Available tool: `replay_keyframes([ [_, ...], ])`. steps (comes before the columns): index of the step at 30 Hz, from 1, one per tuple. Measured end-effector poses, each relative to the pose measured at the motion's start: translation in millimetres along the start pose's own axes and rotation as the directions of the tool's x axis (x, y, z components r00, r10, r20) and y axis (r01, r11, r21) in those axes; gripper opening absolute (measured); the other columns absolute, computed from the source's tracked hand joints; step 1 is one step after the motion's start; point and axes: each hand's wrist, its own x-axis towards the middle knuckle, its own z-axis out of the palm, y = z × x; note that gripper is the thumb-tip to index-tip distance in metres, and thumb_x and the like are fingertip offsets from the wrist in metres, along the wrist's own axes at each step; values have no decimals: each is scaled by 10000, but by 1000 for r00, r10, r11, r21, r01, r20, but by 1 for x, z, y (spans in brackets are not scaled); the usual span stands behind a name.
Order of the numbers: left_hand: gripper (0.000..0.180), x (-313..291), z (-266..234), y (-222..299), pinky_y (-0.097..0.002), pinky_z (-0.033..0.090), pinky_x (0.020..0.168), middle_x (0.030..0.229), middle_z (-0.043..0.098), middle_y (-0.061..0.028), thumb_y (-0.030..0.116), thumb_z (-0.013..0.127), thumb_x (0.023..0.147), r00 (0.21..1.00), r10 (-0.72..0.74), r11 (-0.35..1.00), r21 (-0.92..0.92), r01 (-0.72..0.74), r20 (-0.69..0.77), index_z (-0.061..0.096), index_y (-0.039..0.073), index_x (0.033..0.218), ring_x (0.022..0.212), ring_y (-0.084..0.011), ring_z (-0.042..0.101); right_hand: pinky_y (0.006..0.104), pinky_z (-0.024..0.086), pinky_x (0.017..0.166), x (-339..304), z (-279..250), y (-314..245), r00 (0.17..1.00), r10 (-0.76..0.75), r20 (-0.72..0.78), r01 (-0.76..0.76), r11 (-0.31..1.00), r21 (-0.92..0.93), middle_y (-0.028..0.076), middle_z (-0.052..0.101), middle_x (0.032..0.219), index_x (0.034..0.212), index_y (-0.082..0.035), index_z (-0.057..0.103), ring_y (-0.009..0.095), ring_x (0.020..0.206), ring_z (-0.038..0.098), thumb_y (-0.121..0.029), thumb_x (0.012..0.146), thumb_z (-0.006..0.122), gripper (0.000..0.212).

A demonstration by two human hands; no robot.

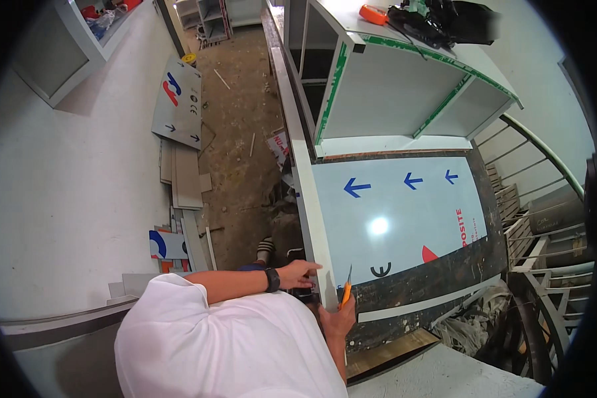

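My right hand point(338, 321) is closed around an orange utility knife point(346, 293), its blade pointing away from me. That hand also rests against the near end of a long white bar point(319, 249), which runs along the left edge of the dark worktable point(404, 282). My left hand point(298, 273), below a black wristwatch point(272, 280), reaches in from the left with its fingers stretched out, the tips touching the bar's left side. To the right of the bar lies a glossy light-grey composite panel point(404, 215) with blue arrows and red print.
Beyond the panel stands a white cabinet frame point(385, 93) edged in green, with an orange tool point(373, 14) and black plastic point(467, 23) on top. A metal railing point(544, 152) curves at the right. Panel offcuts point(182, 176) lean along the left wall; scraps litter the floor.
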Motion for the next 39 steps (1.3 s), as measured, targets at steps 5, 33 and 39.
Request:
replay_keyframes([
  [5,318,-15,12,3,-345,540,842,1145,574,-103,201,681,993,993,53,994,88,-62,103,551,46,1238,884,-204,610,440,552,728,36,7,-24,997,-59,-41,62,996,69,208,670,1036,1358,51,505,387,835,659,-310,690,908,860],
  [33,591,32,-103,497,-375,529,898,1251,637,-129,411,688,897,591,658,747,507,-430,-467,563,71,1363,1068,-260,626,435,528,714,23,38,-82,759,620,-200,-584,784,211,187,660,981,1309,13,547,333,738,612,-248,895,761,534],
  [39,654,88,-146,583,-382,528,927,1286,650,-137,469,690,870,491,714,686,640,-348,-499,581,77,1383,1117,-279,633,428,520,710,15,49,-122,668,735,-115,-720,678,151,155,657,918,1227,4,573,314,721,608,-245,893,760,457],
])
